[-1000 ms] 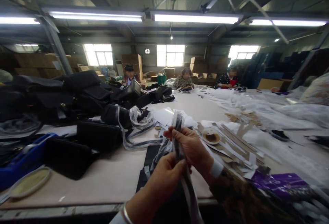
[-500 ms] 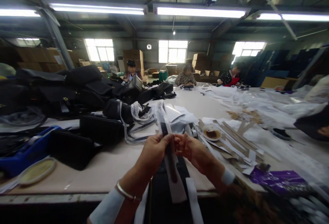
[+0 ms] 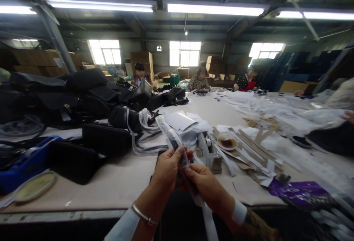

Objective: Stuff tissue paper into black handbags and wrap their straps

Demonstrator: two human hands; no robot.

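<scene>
Between my hands is a dark strap inside a translucent plastic sleeve [image 3: 166, 132], its upper end reaching up over the table. My left hand [image 3: 168, 165] pinches it near the middle, thumb on top. Just below, my right hand [image 3: 203, 182] is closed on the same sleeved strap, thumb and fingers gripping its edge. The lower end hangs toward my lap, beside a white strip [image 3: 209, 220]. Under my hands lies a black item [image 3: 177, 215], mostly hidden, whose kind I cannot make out.
Black bags [image 3: 88, 89] are heaped at left, by a blue crate [image 3: 26, 171] and a round lid [image 3: 35, 186]. To the right are a small dish [image 3: 226, 142], cut strips [image 3: 257, 148] and a purple bag [image 3: 300, 193]. Several people sit across the table [image 3: 110, 193].
My right hand has moved down the sleeved strap and now grips it below my left hand. The strap's upper end has tilted left.
</scene>
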